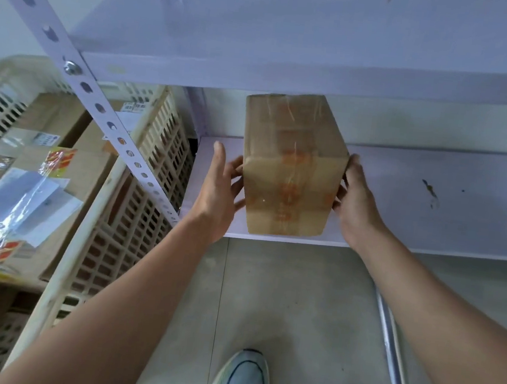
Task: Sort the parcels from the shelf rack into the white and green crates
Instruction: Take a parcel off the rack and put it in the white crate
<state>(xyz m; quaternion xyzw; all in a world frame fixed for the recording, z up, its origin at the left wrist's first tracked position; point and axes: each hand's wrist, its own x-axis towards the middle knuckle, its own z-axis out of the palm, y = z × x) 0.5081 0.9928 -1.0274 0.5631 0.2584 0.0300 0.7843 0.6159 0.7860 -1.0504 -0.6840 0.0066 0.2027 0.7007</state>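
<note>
Head-worn wide-angle view, looking forward and steeply down, close to a shelf rack.

The single camera sits above both forearms, which enter from the bottom corners and reach toward 12 o'clock. The upper shelf (293,39) fills the top of the frame, very near the lens, and the lower shelf (433,195) crosses the middle. The floor (296,306) and one shoe (241,381) lie at 6 o'clock, straight below. A white crate (137,211) occupies 9 o'clock. The slanted, bowed rack post (72,57) shows the lens distortion.

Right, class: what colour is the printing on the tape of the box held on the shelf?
Orange, on the cardboard box; head view.
</note>
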